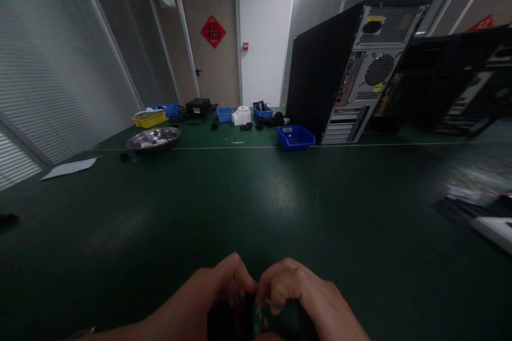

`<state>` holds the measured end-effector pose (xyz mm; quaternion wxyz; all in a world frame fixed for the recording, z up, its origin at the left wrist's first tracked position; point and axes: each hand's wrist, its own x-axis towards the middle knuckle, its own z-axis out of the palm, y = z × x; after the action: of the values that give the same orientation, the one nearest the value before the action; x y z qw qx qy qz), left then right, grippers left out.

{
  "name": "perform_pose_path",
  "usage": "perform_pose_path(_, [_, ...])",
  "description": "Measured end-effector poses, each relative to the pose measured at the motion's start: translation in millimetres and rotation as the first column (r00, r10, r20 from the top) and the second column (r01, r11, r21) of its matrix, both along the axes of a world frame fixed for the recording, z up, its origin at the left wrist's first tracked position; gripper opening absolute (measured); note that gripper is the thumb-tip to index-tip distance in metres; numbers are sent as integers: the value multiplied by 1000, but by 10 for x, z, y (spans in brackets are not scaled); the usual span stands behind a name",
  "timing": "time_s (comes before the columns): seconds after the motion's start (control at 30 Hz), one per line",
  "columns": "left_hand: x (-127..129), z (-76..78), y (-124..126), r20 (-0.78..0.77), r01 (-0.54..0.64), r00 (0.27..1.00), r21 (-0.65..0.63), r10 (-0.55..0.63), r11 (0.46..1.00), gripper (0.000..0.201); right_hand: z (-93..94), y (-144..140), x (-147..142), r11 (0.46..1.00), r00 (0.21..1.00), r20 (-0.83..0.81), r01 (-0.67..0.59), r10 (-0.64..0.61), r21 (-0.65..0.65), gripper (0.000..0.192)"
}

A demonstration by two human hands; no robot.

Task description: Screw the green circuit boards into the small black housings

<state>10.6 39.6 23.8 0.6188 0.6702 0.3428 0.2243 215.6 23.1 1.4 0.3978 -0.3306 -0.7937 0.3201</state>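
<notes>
Both my hands meet at the bottom middle of the view, thumbs and fingers bent inward. Between them shows a narrow green circuit board [258,321], seen almost edge-on beside a dark shape. My left hand [226,279] curls around the board's left side, its index fingertip touching the fingers opposite. On the other side, my right hand [298,282] is closed at the board's upper end. A thin greyish sliver [274,305] shows by its fingers, too dim to name. The lower parts of both hands and the board are cut off or in shadow.
On the green table [256,197] stand a metal bowl [154,139], a yellow bin [150,119] and a blue bin [296,138]. A black computer tower [340,74] rises at right. White paper [69,168] lies left; a white-and-black item [494,229] lies right.
</notes>
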Motion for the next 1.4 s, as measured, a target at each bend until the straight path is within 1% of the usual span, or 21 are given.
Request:
perform_pose_path(0.1, [-14,-15,-9,24,2,1000,-49,0,999,26,23,7,-5,997,999,47,5,-9,78,21])
perform_pose_path(0.17, [-19,-21,2,66,6,998,-127,2,992,27,49,14,-17,990,997,77,7,-18,143,21])
perform_pose_path(0.27, [-19,-41,43,186,78,982,-260,-29,962,37,82,24,-45,975,991,118,38,-65,221,19])
perform_pose_path(0.33, [-15,-71,77,282,144,958,-315,-52,938,44,87,30,-65,957,991,86,74,-102,280,20])
perform_pose_path(0.37, [-12,-89,94,312,166,948,-327,-59,930,44,85,33,-73,950,992,63,81,-105,303,20])
perform_pose_path(0.43, [-2,-120,120,317,172,946,-336,-60,926,36,80,33,-81,937,995,22,84,-98,340,21])
perform_pose_path(0.47, [5,-129,129,306,169,950,-334,-63,927,30,79,30,-81,954,993,94,40,-71,297,19])
perform_pose_path(0.57, [27,-133,131,286,135,957,-320,-40,938,19,97,18,-80,956,990,130,21,-62,291,16])
perform_pose_path(0.6, [32,-130,125,285,125,958,-316,-31,940,17,109,16,-83,950,990,122,29,-70,311,16])
perform_pose_path(0.73, [36,-140,88,244,76,970,-308,1,948,19,154,17,-124,915,987,110,63,-116,398,18])
perform_pose_path(0.8, [37,-156,76,228,50,973,-290,18,956,22,154,19,-141,906,985,114,69,-127,417,18])
perform_pose_path(0.9, [50,-156,76,211,48,978,-252,6,967,21,126,22,-127,919,988,98,70,-117,389,17])
perform_pose_path(0.97, [57,-122,91,184,34,983,-248,12,968,21,109,25,-91,936,992,76,65,-97,347,15])
perform_pose_path(1.1, [6,-13,216,106,-56,991,-219,81,974,24,114,27,-10,967,993,43,98,-111,237,25])
perform_pose_path(1.2, [-124,30,425,83,-188,977,-114,198,975,26,122,24,35,975,987,51,139,-149,171,31])
perform_pose_path(1.23, [-179,31,509,79,-250,963,-76,256,965,27,119,24,47,978,986,58,146,-156,148,32])
perform_pose_path(1.3, [-292,23,672,73,-386,920,-12,386,922,28,106,26,67,984,986,63,146,-153,106,34])
perform_pose_path(1.33, [-342,16,742,84,-447,892,4,445,895,28,97,28,75,986,987,61,140,-146,88,34])
perform_pose_path(1.4, [-419,4,846,120,-546,831,-5,543,838,30,78,36,84,990,990,56,128,-132,64,35])
